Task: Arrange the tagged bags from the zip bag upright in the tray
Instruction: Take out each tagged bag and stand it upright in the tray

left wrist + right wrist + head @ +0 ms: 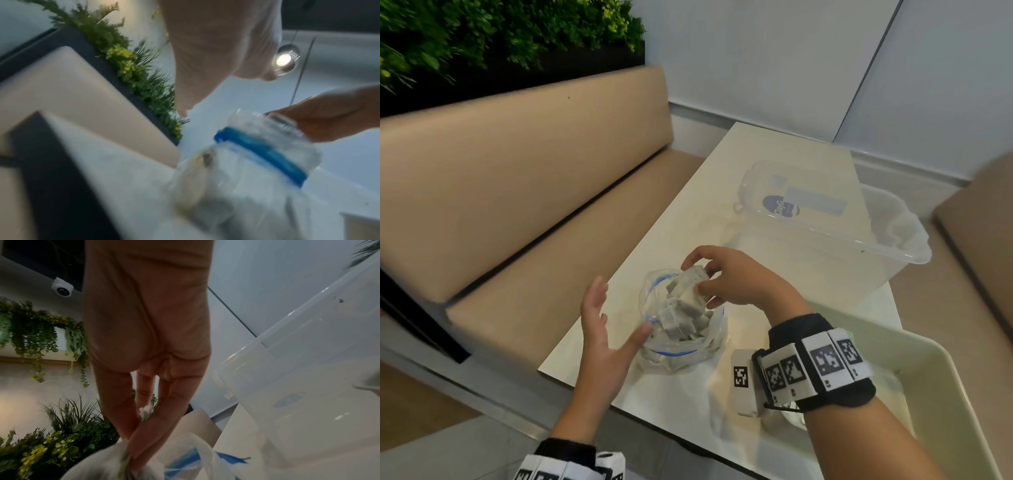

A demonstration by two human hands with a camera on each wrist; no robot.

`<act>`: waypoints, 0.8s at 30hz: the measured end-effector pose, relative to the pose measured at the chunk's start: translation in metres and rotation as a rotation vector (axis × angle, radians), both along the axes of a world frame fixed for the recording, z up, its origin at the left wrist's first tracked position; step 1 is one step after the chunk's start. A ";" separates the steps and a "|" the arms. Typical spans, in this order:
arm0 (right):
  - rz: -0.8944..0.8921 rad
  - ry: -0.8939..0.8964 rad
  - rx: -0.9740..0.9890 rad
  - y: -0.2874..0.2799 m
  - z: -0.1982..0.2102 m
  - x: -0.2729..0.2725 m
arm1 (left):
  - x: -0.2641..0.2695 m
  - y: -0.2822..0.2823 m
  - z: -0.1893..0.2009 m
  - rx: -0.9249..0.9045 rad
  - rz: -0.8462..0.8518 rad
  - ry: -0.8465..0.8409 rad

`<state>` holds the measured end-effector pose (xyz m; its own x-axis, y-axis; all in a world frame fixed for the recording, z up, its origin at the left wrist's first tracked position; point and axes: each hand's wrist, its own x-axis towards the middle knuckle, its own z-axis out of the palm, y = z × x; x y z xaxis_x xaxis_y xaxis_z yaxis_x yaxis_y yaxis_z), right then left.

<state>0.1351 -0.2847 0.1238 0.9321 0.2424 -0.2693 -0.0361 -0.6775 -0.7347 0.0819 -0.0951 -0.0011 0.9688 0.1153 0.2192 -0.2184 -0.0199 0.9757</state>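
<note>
A clear zip bag (681,353) with a blue zip strip (261,154) stands open on the white table and holds several small grey-white tagged bags (678,318). My right hand (693,277) reaches into its mouth from above and pinches the topmost tagged bag (681,284), which sticks out over the rim. In the right wrist view the fingers (123,410) close on that white bag (146,409). My left hand (619,308) is open beside the zip bag's left side, thumb against the plastic. The cream tray (941,356) sits at the near right, partly hidden by my right forearm.
A large clear plastic bin (887,240) with a blue-labelled lid leaning in it stands at the table's far right. A beige bench (517,192) runs along the left, with plants (482,31) behind it. The table's near edge is just below my left wrist.
</note>
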 end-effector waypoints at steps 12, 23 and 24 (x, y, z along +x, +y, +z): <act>-0.033 -0.041 0.270 -0.005 0.022 0.000 | 0.022 -0.025 0.045 0.135 -0.200 0.183; 0.021 -0.036 0.515 -0.006 0.052 -0.003 | 0.018 -0.042 0.079 -0.780 -0.445 0.222; 0.021 -0.030 0.516 -0.004 0.052 -0.003 | 0.017 -0.046 0.079 -0.886 -0.468 0.276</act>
<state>0.1324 -0.2888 0.1758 0.9311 0.3553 -0.0830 0.0000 -0.2274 -0.9738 0.0994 -0.1414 0.0783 0.9619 -0.2735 0.0035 0.2133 0.7582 0.6162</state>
